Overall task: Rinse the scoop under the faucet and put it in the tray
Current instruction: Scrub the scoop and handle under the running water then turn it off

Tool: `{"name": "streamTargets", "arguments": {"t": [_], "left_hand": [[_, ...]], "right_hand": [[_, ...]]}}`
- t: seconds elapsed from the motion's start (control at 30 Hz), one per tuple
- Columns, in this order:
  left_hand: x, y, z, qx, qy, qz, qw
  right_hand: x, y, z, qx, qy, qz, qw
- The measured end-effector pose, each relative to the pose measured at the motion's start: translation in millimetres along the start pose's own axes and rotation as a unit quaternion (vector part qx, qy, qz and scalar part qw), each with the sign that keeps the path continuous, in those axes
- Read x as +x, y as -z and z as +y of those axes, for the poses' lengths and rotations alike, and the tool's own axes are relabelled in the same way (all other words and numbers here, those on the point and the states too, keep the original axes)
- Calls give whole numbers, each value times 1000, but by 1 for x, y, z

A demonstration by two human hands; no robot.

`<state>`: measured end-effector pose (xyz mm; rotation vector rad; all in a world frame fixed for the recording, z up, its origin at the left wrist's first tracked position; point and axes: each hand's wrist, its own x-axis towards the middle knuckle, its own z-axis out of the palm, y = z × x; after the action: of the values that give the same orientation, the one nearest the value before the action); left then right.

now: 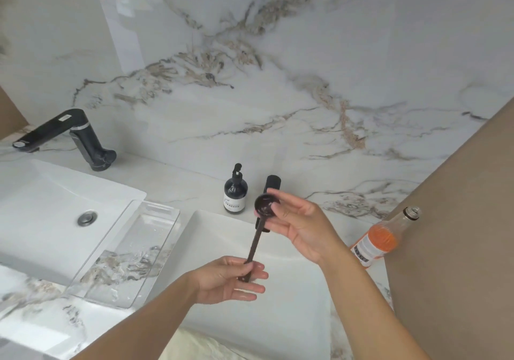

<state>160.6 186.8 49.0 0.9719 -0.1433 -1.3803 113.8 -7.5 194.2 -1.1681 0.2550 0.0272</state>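
Scoop (257,231): dark, long-handled, held over right-hand basin (292,276), bowl end up. Going left to right: black faucet (64,134) behind left basin (41,206); clear tray (130,251) on counter between the two basins, wet inside. Left hand (230,279) pinches scoop's handle end, other fingers loosely spread. Dark pump bottle (235,192) behind. Right hand (297,226) grips bowl, thumb pressed inside it. Second faucet (272,184) mostly hidden behind that hand. Uncapped orange-drink bottle (381,240) far right.
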Motion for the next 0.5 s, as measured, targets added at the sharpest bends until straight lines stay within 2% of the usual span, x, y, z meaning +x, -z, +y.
{"name": "streamTargets", "arguments": {"t": [0.13,0.27,0.4,0.5], "left_hand": [[-9,-7,29,-56,-38,-26,997],[-13,-18,56,-68,-66,0,995],[-11,-32,68,-58,-70,31,995],[-2,-39,66,-48,-69,39,996]], "right_hand": [[-11,-13,-44,0,73,-46,996],[-26,-22,-67,-27,124,-98,987],[-42,-24,-64,-119,161,-98,975],[-51,-22,-51,-179,144,-121,966]]}}
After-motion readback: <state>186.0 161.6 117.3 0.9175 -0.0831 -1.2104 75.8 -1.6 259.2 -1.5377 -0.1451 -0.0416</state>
